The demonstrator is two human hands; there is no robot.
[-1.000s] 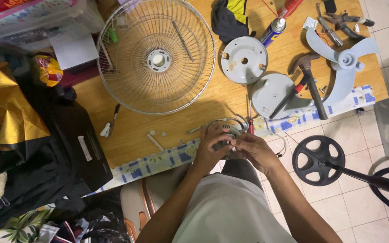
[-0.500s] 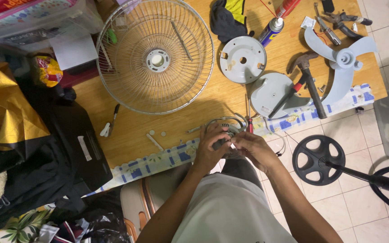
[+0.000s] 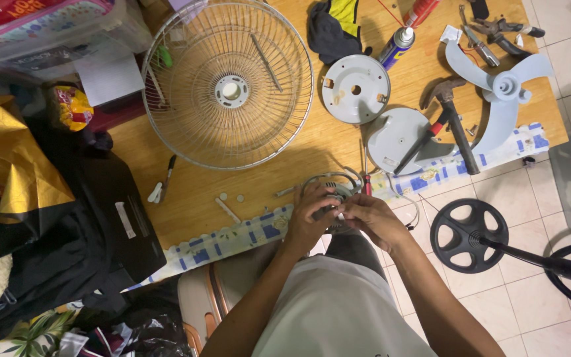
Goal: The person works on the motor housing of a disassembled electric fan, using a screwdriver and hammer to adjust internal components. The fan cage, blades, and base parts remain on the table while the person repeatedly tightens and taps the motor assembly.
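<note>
Gripping the grey fan motor [image 3: 330, 192] at the wooden table's [image 3: 186, 198] near edge, left hand [image 3: 308, 215] and right hand [image 3: 368, 218] flank it, equally near.

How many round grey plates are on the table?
2: one grey disc right of the wire fan guard, another under the hammer. Others may be hidden.

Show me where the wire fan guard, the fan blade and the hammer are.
wire fan guard [image 3: 227, 89]: head view, on its centre hub.
fan blade [image 3: 505, 86]: head view, on its hub.
hammer [image 3: 459, 135]: head view, on its handle.
</note>
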